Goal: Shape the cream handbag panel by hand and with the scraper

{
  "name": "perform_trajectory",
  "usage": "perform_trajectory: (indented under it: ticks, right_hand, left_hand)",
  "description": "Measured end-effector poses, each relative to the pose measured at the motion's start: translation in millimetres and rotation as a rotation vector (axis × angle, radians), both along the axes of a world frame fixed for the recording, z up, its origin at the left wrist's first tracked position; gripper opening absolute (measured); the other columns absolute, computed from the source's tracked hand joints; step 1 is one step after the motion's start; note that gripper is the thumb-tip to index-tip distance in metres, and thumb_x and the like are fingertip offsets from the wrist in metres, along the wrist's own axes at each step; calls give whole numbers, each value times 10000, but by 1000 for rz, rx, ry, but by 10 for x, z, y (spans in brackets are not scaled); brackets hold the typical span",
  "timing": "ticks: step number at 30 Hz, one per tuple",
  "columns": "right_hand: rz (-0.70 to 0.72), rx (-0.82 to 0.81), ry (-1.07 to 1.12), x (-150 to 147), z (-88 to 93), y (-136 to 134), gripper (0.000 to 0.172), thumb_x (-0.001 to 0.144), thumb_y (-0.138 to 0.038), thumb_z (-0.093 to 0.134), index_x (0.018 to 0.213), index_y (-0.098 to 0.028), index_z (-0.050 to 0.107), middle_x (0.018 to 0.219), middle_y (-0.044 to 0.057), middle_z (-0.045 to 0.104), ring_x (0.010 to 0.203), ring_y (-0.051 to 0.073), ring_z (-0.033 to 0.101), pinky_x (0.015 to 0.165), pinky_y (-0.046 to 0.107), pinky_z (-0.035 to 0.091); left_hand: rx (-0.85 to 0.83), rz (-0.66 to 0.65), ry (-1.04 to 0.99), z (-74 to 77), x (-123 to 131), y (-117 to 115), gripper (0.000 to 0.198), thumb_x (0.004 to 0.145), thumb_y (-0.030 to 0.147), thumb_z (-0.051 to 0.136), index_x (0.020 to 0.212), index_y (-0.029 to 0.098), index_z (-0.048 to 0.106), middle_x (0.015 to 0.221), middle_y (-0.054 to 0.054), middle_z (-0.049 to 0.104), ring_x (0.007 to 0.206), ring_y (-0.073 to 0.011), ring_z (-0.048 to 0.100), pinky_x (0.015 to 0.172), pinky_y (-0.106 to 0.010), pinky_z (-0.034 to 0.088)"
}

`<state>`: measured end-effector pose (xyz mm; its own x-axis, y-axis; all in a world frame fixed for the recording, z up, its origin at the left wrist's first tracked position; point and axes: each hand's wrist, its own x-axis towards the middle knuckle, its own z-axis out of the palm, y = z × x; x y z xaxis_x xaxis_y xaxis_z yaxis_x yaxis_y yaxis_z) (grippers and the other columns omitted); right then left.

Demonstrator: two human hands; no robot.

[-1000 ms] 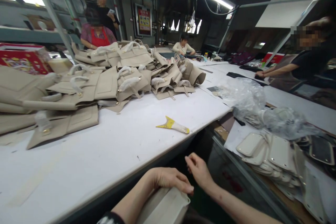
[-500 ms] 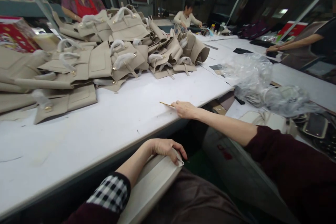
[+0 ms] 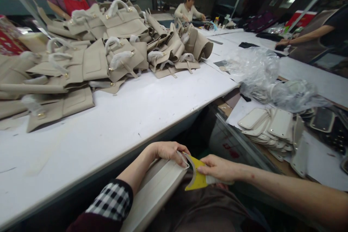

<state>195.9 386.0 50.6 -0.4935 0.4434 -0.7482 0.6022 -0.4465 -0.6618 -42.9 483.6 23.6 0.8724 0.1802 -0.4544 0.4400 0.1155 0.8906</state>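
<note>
My left hand is closed over the end of a long, pale folded piece that lies slanting across my lap. Between the thumb and fingers of my right hand is a flat yellow piece with a curved inner edge. That curved edge faces the end of the pale piece, and its upper tip is close to my left fingertips; whether they touch I cannot tell. Something whitish shows under my right hand, partly hidden by it.
Beige bag parts with wrapped handles are heaped on the white table. At the right lie clear plastic bags and stacked pale oval-cornered pieces. Three people are around the tables: back left, back middle and right.
My right hand has come down from the table edge to beside my left hand. The yellow piece now shows broadside in it; before, only a thin edge showed. My left hand has barely moved.
</note>
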Motion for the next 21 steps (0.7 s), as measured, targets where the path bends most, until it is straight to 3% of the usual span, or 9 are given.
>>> perform_trajectory:
  ticks: [4,11,17,21]
  right_hand:
    - [-76,10,33,-115,-64,-82,384,924,-533,502,934,-154,561,600,-4,599,366,101,507,317,167,412]
    - [-141,-66,28,-196,-3,-129,341,952,-504,454,968,-167,503,548,-18,581,328,113,491,281,177,395]
    - [-187,-82,17,-271,-30,-178,412,914,-585,466,972,-178,483,566,-10,588,321,109,488,283,171,385]
    - [-224,-20,-33,-338,-107,-242,555,839,-723,444,940,-183,520,569,13,592,395,153,549,332,218,437]
  left_hand:
    - [0,-10,10,45,-4,5,601,635,466,806,1151,199,651,1046,-26,683,959,-233,622,835,-293,486]
    - [11,18,16,114,4,-17,626,636,434,796,1181,168,640,1032,-39,680,947,-235,617,833,-298,491]
    - [-6,37,20,101,0,-2,653,624,411,788,1207,163,631,975,-41,676,901,-231,623,778,-289,498]
    - [4,59,81,100,-11,-17,696,583,405,827,1223,213,632,1026,-31,675,961,-261,630,848,-337,504]
